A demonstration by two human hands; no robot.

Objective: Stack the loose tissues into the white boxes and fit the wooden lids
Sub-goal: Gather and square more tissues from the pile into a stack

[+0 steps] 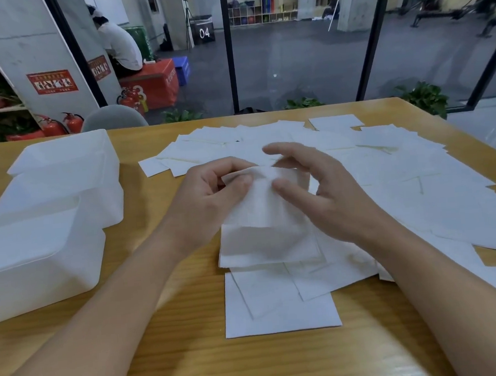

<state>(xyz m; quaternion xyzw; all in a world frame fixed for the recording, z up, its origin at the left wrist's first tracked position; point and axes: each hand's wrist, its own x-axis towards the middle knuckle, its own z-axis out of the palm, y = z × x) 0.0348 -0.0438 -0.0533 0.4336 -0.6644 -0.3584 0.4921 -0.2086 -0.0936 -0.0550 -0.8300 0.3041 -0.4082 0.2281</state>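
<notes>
Wooden table (177,356) with three white boxes (38,257) at left; loose tissues (419,192) spread right of the boxes

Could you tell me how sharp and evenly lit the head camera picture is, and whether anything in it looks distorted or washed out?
Head view: wide-angle bending curves the table edge; the left hand and right hand on the held tissue are slightly motion-blurred; the white boxes are overexposed, their edges washing out; light is soft, with faint shadows under the forearms.
</notes>
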